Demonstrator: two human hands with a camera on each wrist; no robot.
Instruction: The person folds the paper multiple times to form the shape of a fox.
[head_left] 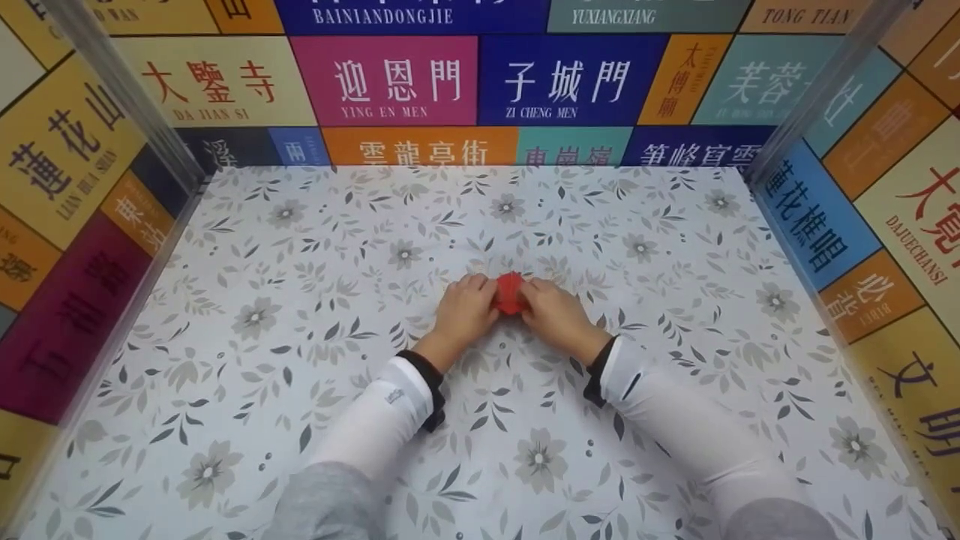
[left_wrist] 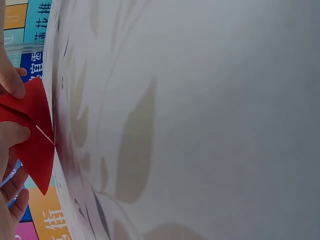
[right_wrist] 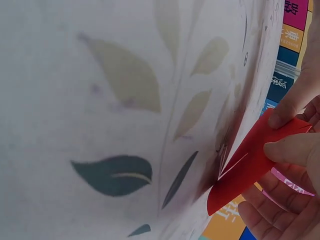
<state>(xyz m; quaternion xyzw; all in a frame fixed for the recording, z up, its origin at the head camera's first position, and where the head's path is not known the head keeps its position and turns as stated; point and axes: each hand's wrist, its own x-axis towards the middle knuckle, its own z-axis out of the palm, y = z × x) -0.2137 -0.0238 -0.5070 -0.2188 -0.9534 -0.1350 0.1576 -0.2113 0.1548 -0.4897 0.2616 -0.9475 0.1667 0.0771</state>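
Both hands hold a small piece of folded red paper (head_left: 510,292) over the middle of the table. My left hand (head_left: 465,306) pinches it from the left side, and my right hand (head_left: 555,311) pinches it from the right. In the left wrist view the red paper (left_wrist: 37,145) has pointed corners and a slit between two folded flaps, with both thumbs pressed on it. The right wrist view shows the same paper (right_wrist: 245,162) with one point close to the tabletop; whether it touches, I cannot tell.
A white cloth (head_left: 300,420) printed with grey flowers and leaves covers the table. Colourful panels (head_left: 386,81) with Chinese lettering stand at the back and on both sides. Clear strips (head_left: 127,82) run along the corners.
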